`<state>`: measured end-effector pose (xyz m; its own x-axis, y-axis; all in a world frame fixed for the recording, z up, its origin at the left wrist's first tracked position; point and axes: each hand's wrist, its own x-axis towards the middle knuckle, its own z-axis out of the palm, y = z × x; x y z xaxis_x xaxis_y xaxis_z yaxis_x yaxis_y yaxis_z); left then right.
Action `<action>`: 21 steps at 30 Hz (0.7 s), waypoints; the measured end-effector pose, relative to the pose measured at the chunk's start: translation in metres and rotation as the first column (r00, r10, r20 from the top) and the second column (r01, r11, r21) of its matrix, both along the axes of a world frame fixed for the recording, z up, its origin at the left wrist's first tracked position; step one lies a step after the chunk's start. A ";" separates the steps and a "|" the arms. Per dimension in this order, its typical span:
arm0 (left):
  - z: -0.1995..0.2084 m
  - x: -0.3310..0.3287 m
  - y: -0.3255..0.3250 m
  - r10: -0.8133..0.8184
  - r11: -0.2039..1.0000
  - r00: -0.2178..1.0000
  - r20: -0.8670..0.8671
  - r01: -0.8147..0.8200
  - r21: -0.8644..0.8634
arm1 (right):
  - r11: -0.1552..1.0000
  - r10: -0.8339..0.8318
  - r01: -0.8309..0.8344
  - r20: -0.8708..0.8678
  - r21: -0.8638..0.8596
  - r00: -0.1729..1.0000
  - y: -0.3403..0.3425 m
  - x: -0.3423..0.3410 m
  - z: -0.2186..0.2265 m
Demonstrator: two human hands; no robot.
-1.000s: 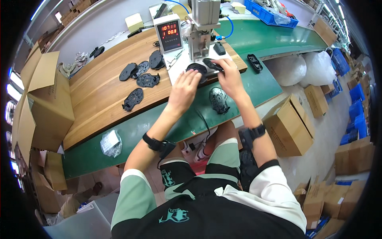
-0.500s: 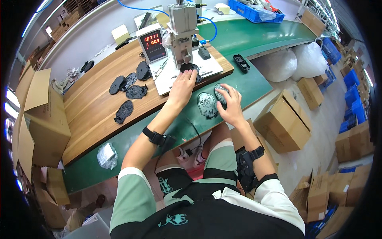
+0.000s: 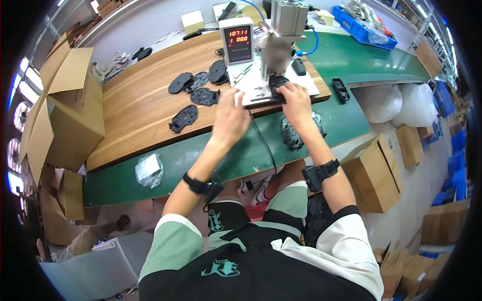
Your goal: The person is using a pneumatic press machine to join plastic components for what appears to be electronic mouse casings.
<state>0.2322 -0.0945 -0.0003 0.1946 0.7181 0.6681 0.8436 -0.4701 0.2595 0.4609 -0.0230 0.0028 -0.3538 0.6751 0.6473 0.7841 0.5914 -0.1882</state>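
My right hand (image 3: 297,103) is at the bench press (image 3: 288,20), its fingers closed on a black plastic shell (image 3: 277,84), shaped like a mouse base, below the press head. To the left, my left hand (image 3: 230,118) hovers near the front corner of the white base plate (image 3: 256,93); motion smears its fingers. Beneath my right forearm, dark shells with pale patterned faces (image 3: 292,134) lie on the green bench, partly hidden by the arm. Several black plastic shells, including one nearer piece (image 3: 184,118), rest on the wooden board left of the press.
A display box (image 3: 237,42) with red digits stands left of the press. A small black tray (image 3: 341,90) lies to its right. An open carton (image 3: 75,115) stands at the left, beside a clear plastic bag (image 3: 149,170). A dark cable (image 3: 263,138) hangs over the bench's front edge.
My left hand has left the press and moved left toward the base plate's front corner. My right hand has gone from the patterned shells up to the black shell at the press. The view has shifted.
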 end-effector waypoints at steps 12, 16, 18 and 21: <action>-0.006 -0.152 -0.108 0.179 0.890 0.875 -0.451 -0.339 -0.305 | 1.000 0.005 -0.005 0.001 0.021 1.000 -0.002 0.003 0.005; -0.003 -0.149 -0.112 0.106 0.901 0.883 -0.457 -0.280 -0.331 | 1.000 -0.009 0.009 0.030 -0.001 0.999 -0.003 0.001 0.004; -0.004 -0.143 -0.110 0.138 0.908 0.906 -0.400 -0.277 -0.314 | 1.000 0.018 -0.018 -0.013 0.002 1.000 -0.003 0.002 0.006; -0.011 -0.137 -0.108 0.162 0.930 0.912 -0.376 -0.269 -0.252 | 1.000 0.018 -0.018 0.001 -0.024 1.000 -0.005 0.001 0.007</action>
